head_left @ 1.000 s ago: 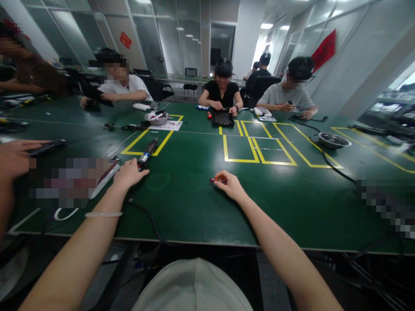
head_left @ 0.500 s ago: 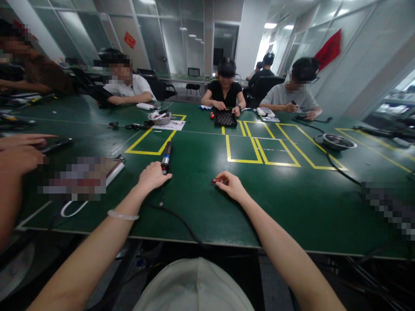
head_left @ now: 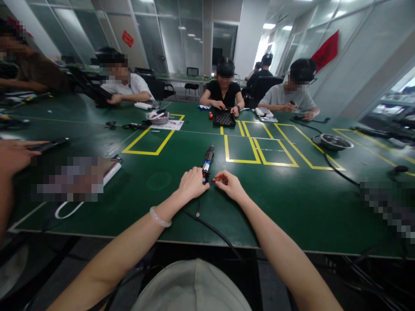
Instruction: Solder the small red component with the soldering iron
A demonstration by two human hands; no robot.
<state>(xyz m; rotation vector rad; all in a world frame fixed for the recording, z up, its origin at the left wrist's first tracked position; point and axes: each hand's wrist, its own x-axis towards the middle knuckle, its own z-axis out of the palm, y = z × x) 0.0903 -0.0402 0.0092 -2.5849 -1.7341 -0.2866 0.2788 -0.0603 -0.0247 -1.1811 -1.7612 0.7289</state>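
Observation:
My left hand (head_left: 193, 182) is closed around the lower end of an electric screwdriver (head_left: 208, 160), a dark and silver barrel with a blue band, its slim tip pointing away from me. From its lower end a black cable (head_left: 214, 230) trails over the green table to the front edge. My right hand (head_left: 229, 185) pinches a small red and black piece (head_left: 214, 179), mostly hidden by the fingers. That piece is close to the right side of the screwdriver's lower end; whether they touch I cannot tell.
Yellow tape outlines (head_left: 243, 161) mark the green table (head_left: 155, 216). Left lies a blurred-out box-like thing (head_left: 74, 179), beside a co-worker's hand (head_left: 16, 151). A metal bowl (head_left: 336, 142) stands at right. Across the table, a person handles a black tray (head_left: 223, 118).
My left hand has moved right with the electric screwdriver, bringing it beside my right hand. The cable has shifted right with it. My right hand has stayed in nearly the same place.

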